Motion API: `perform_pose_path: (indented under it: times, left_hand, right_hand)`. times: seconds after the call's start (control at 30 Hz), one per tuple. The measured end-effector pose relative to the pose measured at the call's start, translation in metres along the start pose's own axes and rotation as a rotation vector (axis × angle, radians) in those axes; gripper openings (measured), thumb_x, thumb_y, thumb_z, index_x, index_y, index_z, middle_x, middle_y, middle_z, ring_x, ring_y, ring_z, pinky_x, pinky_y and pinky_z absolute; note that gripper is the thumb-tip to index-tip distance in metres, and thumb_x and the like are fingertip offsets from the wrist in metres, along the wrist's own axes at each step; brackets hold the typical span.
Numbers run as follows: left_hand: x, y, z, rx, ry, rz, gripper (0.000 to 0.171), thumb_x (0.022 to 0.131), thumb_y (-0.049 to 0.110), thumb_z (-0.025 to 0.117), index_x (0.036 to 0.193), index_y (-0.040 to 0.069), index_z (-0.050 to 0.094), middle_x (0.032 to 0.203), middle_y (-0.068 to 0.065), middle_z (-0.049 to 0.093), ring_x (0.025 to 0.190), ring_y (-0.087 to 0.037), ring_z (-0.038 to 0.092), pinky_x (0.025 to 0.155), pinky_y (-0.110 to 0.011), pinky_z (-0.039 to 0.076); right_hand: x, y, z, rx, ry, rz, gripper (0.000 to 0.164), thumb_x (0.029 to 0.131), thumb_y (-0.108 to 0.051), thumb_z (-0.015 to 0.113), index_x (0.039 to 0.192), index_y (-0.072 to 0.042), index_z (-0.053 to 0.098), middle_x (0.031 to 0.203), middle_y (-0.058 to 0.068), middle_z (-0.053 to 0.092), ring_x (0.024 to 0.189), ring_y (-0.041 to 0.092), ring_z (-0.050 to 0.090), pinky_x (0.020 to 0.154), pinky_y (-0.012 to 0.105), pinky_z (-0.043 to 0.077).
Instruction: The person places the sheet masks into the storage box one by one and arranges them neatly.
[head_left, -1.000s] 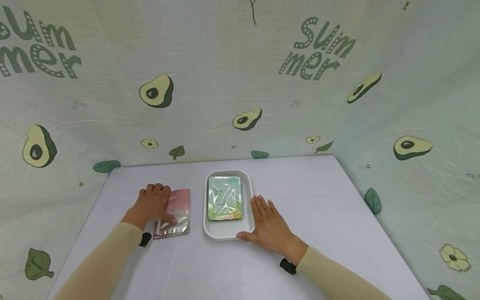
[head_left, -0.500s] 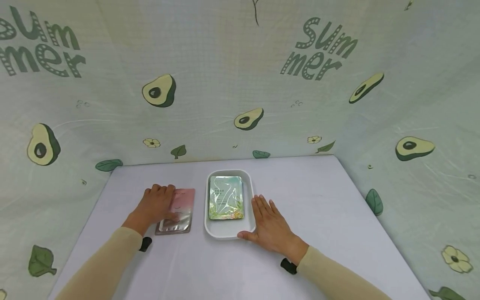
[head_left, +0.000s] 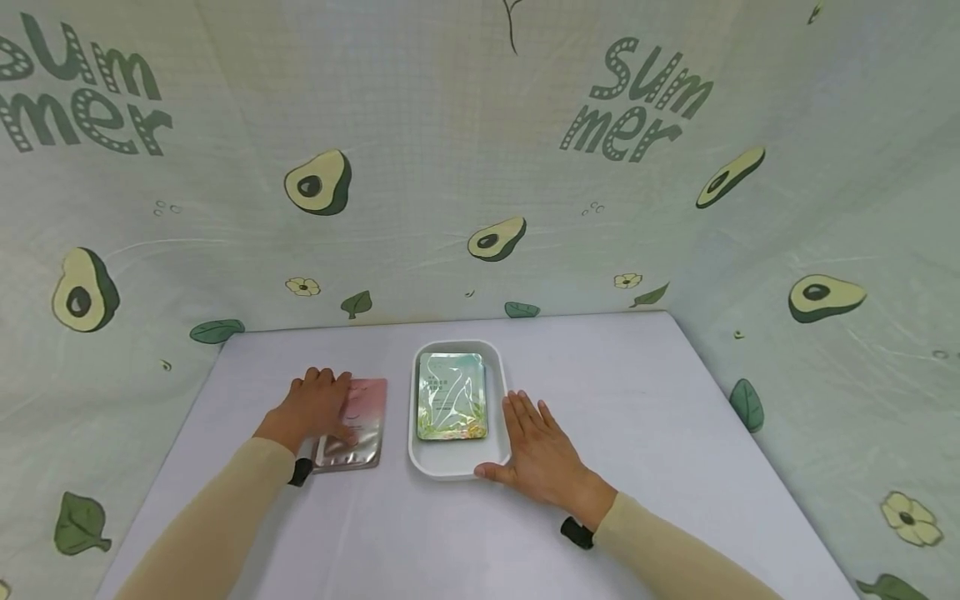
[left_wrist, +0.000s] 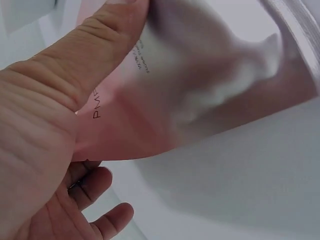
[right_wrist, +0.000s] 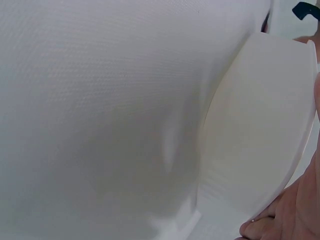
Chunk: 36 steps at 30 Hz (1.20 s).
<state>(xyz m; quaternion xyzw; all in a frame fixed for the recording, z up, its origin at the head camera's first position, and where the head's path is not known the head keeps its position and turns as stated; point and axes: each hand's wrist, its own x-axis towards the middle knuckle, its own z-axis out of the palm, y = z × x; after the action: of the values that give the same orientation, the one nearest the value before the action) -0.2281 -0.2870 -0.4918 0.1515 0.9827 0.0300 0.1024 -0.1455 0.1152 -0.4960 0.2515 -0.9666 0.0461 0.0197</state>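
Observation:
My left hand grips the left side of a pink and silver foil sachet on the left part of the table. In the left wrist view the thumb lies across the face of the sachet, other fingers show at its far edge, and it slants above the white surface. Whether several sachets are stacked cannot be told. My right hand rests against the right rim of a white tray, fingers straight, thumb spread at its near corner. A green sachet lies in the tray, seemingly over another layer.
The tray stands mid-table, just right of the pink sachet. A white cloth covers the table. Behind and beside it hangs a curtain printed with avocados and leaves.
My left wrist has shifted slightly to the right, still holding the pink sachet, whose near edge moved a little away from me. The right hand, tray and green sachet stay put.

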Motion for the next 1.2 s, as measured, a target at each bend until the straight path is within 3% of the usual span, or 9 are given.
perform_pose_path:
  times: [0.17, 0.3, 0.43, 0.57, 0.77, 0.9, 1.1, 1.2]
  left_hand:
    - [0.000, 0.004, -0.004, -0.013, -0.014, 0.015, 0.101, 0.066, 0.057, 0.098, 0.135, -0.002, 0.053, 0.126, -0.024, 0.057, 0.118, -0.046, 0.047, 0.101, -0.069, 0.042]
    - [-0.002, 0.009, -0.008, -0.043, -0.024, 0.011, 0.099, 0.067, 0.051, 0.099, 0.136, 0.000, 0.050, 0.126, -0.020, 0.063, 0.122, -0.046, 0.048, 0.103, -0.068, 0.041]
    - [-0.004, 0.011, -0.008, -0.053, 0.010, 0.012, 0.102, 0.068, 0.047, 0.100, 0.140, 0.000, 0.046, 0.124, -0.019, 0.067, 0.120, -0.045, 0.051, 0.103, -0.067, 0.042]
    - [-0.006, 0.014, -0.006, -0.021, 0.116, 0.032, 0.106, 0.069, 0.043, 0.100, 0.146, 0.000, 0.040, 0.132, -0.025, 0.062, 0.121, -0.047, 0.052, 0.101, -0.067, 0.044]
    - [-0.014, 0.021, -0.011, 0.039, 0.379, 0.077, 0.103, 0.078, 0.029, 0.097, 0.152, 0.002, 0.031, 0.128, -0.025, 0.057, 0.114, -0.044, 0.054, 0.093, -0.059, 0.051]
    - [-0.021, 0.024, -0.014, -0.060, 0.432, 0.075, 0.091, 0.089, 0.015, 0.087, 0.156, 0.002, 0.028, 0.129, -0.026, 0.052, 0.114, -0.042, 0.057, 0.095, -0.056, 0.057]
    - [-0.026, 0.024, -0.013, -0.345, 0.353, -0.042, 0.084, 0.103, 0.008, 0.068, 0.168, 0.020, 0.016, 0.142, -0.030, 0.041, 0.117, -0.047, 0.063, 0.098, -0.062, 0.056]
    - [-0.026, 0.024, -0.010, -0.438, 0.362, -0.071, 0.077, 0.102, 0.009, 0.069, 0.165, 0.020, 0.027, 0.146, -0.030, 0.042, 0.120, -0.048, 0.061, 0.103, -0.064, 0.053]
  right_hand:
    - [0.001, 0.000, 0.000, 0.007, -0.004, 0.001, 0.118, 0.093, -0.086, 0.046, 0.162, 0.009, 0.030, 0.167, 0.028, 0.033, 0.159, 0.041, 0.029, 0.128, 0.060, 0.025]
    - [0.001, 0.001, 0.001, 0.000, -0.003, -0.003, 0.119, 0.093, -0.086, 0.045, 0.162, 0.009, 0.029, 0.167, 0.029, 0.033, 0.159, 0.040, 0.028, 0.128, 0.059, 0.025]
    - [0.001, 0.001, 0.001, -0.002, -0.003, -0.002, 0.119, 0.093, -0.086, 0.045, 0.162, 0.009, 0.029, 0.167, 0.029, 0.033, 0.159, 0.040, 0.028, 0.128, 0.059, 0.026]
    - [0.000, 0.000, 0.001, -0.003, -0.006, -0.001, 0.118, 0.093, -0.086, 0.046, 0.162, 0.009, 0.029, 0.167, 0.029, 0.033, 0.159, 0.041, 0.029, 0.128, 0.060, 0.026]
    - [0.000, 0.001, 0.002, -0.001, -0.002, 0.004, 0.118, 0.092, -0.086, 0.046, 0.162, 0.008, 0.030, 0.168, 0.028, 0.033, 0.159, 0.041, 0.029, 0.127, 0.060, 0.027]
    - [0.000, 0.001, 0.002, -0.006, -0.001, 0.003, 0.119, 0.092, -0.087, 0.045, 0.162, 0.008, 0.029, 0.168, 0.028, 0.032, 0.159, 0.041, 0.029, 0.127, 0.060, 0.027]
    - [0.001, 0.001, 0.002, -0.003, -0.002, 0.000, 0.119, 0.093, -0.086, 0.045, 0.162, 0.008, 0.029, 0.168, 0.028, 0.032, 0.159, 0.041, 0.029, 0.127, 0.060, 0.026]
    - [0.000, 0.000, 0.001, -0.002, -0.003, 0.001, 0.119, 0.093, -0.086, 0.045, 0.162, 0.008, 0.029, 0.168, 0.028, 0.032, 0.159, 0.041, 0.029, 0.127, 0.060, 0.026]
